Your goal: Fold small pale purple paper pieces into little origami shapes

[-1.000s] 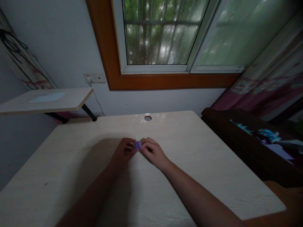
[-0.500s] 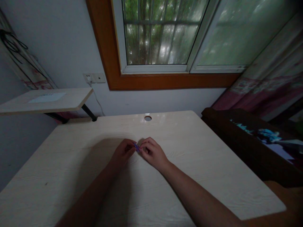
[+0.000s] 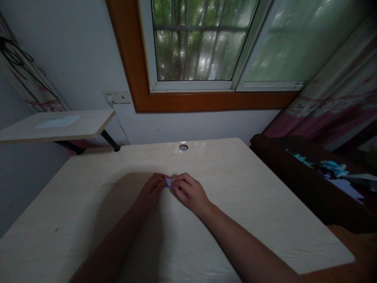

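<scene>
Between my fingertips is a small piece of purple paper (image 3: pixel 168 182), its paler lilac face turned up and a darker purple edge along the bottom. My left hand (image 3: pixel 152 188) pinches its left side with thumb and forefinger. On the right side, my right hand (image 3: pixel 190 190) pinches it too, with the other fingers curled in. Both hands are low over the pale wood-grain table (image 3: pixel 235 188), close together. The fingers cover much of the paper, so its full shape is hidden.
A raised shelf (image 3: pixel 88 122) on black legs stands at the table's back left, with a paper sheet (image 3: pixel 57 122) on it. A round cable hole (image 3: pixel 183 147) lies near the back edge. Dark furniture (image 3: pixel 282 173) holding blue and white items stands to the right.
The purple paper has turned or opened between my fingers, now showing a wider, lighter face. My hands have barely shifted and still hold it.
</scene>
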Demonstrator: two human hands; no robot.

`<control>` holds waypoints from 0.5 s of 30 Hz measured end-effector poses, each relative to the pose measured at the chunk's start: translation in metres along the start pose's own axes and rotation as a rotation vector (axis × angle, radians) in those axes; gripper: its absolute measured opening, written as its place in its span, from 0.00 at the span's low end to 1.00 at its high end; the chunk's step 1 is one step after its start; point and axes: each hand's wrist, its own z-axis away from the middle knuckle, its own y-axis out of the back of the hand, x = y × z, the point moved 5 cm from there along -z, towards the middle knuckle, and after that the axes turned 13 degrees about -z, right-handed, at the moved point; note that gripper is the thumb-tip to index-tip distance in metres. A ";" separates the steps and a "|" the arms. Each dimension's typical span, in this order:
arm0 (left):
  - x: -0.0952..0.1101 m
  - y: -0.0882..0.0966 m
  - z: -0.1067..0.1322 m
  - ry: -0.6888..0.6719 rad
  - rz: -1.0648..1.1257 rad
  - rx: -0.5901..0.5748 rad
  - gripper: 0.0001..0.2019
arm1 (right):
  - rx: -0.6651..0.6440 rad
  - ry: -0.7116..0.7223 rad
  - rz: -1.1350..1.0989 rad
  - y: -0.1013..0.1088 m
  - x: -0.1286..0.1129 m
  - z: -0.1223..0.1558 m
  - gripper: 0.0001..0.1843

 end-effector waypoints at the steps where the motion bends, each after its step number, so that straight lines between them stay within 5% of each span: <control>1: 0.000 0.000 0.000 -0.003 -0.004 0.003 0.11 | -0.006 0.006 0.003 0.000 -0.001 0.000 0.06; 15: -0.018 -0.006 0.000 0.074 -0.027 -0.036 0.06 | -0.026 0.060 0.013 -0.001 -0.002 0.000 0.06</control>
